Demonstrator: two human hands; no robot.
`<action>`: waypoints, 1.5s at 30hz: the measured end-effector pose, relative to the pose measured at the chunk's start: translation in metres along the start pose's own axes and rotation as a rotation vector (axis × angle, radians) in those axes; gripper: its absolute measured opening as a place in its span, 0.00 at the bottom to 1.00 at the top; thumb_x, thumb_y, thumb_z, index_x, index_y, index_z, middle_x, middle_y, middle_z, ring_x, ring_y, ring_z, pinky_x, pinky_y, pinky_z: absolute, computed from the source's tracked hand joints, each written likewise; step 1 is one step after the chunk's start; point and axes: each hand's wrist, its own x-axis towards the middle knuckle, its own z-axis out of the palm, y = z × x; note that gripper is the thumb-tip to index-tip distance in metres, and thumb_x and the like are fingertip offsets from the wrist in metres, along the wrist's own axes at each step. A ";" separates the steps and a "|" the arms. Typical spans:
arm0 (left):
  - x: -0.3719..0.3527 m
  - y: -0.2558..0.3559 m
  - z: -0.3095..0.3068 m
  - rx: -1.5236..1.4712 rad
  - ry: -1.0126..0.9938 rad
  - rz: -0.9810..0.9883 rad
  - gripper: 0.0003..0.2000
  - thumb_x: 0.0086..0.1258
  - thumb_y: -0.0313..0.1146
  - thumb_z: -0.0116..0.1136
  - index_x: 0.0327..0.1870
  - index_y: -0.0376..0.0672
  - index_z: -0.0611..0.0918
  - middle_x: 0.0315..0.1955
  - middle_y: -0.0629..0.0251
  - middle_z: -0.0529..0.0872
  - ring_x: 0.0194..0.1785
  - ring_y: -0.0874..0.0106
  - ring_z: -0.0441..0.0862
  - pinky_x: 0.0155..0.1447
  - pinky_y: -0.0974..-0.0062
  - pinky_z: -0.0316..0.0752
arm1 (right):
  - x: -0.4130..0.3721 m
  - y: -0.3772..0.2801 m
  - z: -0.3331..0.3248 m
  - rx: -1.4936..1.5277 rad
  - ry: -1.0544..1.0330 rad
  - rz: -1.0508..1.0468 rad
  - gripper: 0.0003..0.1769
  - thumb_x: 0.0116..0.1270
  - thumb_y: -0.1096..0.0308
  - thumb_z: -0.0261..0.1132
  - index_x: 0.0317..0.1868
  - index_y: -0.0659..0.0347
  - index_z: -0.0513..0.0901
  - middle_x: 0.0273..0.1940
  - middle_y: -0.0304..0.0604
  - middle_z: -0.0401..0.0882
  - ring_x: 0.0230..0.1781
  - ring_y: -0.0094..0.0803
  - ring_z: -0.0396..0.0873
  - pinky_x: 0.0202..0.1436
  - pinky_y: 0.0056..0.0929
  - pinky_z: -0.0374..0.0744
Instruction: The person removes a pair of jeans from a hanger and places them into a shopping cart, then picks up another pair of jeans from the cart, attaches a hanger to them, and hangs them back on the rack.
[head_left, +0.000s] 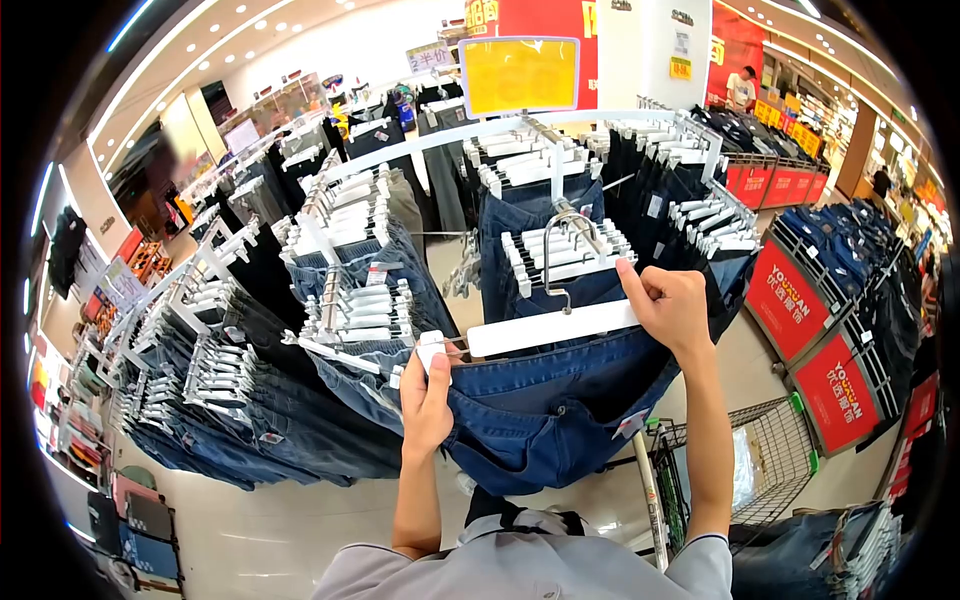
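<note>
In front of me a white clip hanger (550,331) hangs by its metal hook, with blue jeans (540,385) spread below its bar. My left hand (428,398) is closed on the white clip (432,350) at the hanger's left end, thumb pressed against it, at the jeans' waistband. At the right end my right hand (668,308) is closed around the hanger, its fingers curled and hiding the clip there. A small tag (632,424) shows on the jeans' right side. Just behind, more white hangers (565,255) are packed together on a rail arm.
Racks of dark trousers (290,400) stand close on the left. A wire shopping cart (760,460) is near my right arm. Bins of folded jeans with red panels (838,392) line the right side. A yellow sign (521,75) rises above the rack, and a person (741,90) stands far back.
</note>
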 end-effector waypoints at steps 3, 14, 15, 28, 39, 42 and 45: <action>-0.004 -0.002 0.001 -0.053 -0.012 -0.020 0.16 0.86 0.42 0.52 0.52 0.35 0.82 0.38 0.71 0.83 0.42 0.81 0.76 0.48 0.80 0.72 | -0.003 0.002 0.004 0.024 -0.016 0.047 0.29 0.68 0.62 0.76 0.13 0.61 0.72 0.09 0.41 0.62 0.07 0.33 0.60 0.15 0.31 0.57; -0.011 0.004 0.027 0.080 0.049 -0.066 0.12 0.85 0.38 0.55 0.48 0.35 0.78 0.32 0.71 0.79 0.39 0.81 0.71 0.44 0.78 0.70 | -0.016 -0.035 -0.015 0.196 -0.083 0.197 0.09 0.68 0.70 0.75 0.32 0.66 0.86 0.27 0.43 0.84 0.23 0.29 0.80 0.28 0.25 0.76; -0.013 0.004 0.033 0.094 0.063 -0.086 0.12 0.85 0.38 0.55 0.48 0.35 0.78 0.32 0.69 0.79 0.38 0.81 0.71 0.43 0.77 0.71 | -0.015 -0.044 -0.018 0.225 -0.150 0.217 0.09 0.68 0.69 0.75 0.33 0.65 0.87 0.27 0.43 0.84 0.23 0.29 0.80 0.29 0.25 0.76; -0.039 0.025 0.082 0.176 -0.176 -0.019 0.14 0.82 0.38 0.58 0.54 0.35 0.77 0.28 0.47 0.84 0.31 0.51 0.86 0.35 0.64 0.76 | -0.017 -0.094 0.018 0.452 -0.360 0.094 0.12 0.71 0.65 0.72 0.34 0.66 0.86 0.26 0.44 0.83 0.23 0.31 0.80 0.30 0.27 0.77; -0.033 0.015 0.075 0.244 -0.170 0.083 0.16 0.78 0.30 0.59 0.62 0.32 0.79 0.43 0.45 0.90 0.48 0.51 0.91 0.49 0.65 0.82 | -0.025 -0.097 0.044 0.418 -0.306 0.008 0.22 0.71 0.57 0.70 0.23 0.62 0.78 0.18 0.50 0.79 0.19 0.51 0.80 0.24 0.41 0.77; -0.025 0.014 0.073 0.248 -0.186 0.109 0.18 0.79 0.30 0.58 0.64 0.29 0.78 0.51 0.45 0.89 0.56 0.59 0.89 0.57 0.66 0.79 | -0.019 -0.092 0.049 0.369 -0.311 -0.018 0.23 0.73 0.55 0.66 0.23 0.62 0.78 0.17 0.53 0.77 0.20 0.55 0.81 0.27 0.47 0.79; -0.022 0.016 0.074 0.170 -0.198 0.013 0.18 0.81 0.31 0.58 0.65 0.28 0.78 0.54 0.51 0.88 0.58 0.64 0.85 0.60 0.68 0.77 | -0.012 -0.088 0.051 0.301 -0.326 -0.058 0.24 0.73 0.53 0.65 0.23 0.63 0.79 0.18 0.56 0.78 0.21 0.57 0.81 0.29 0.49 0.81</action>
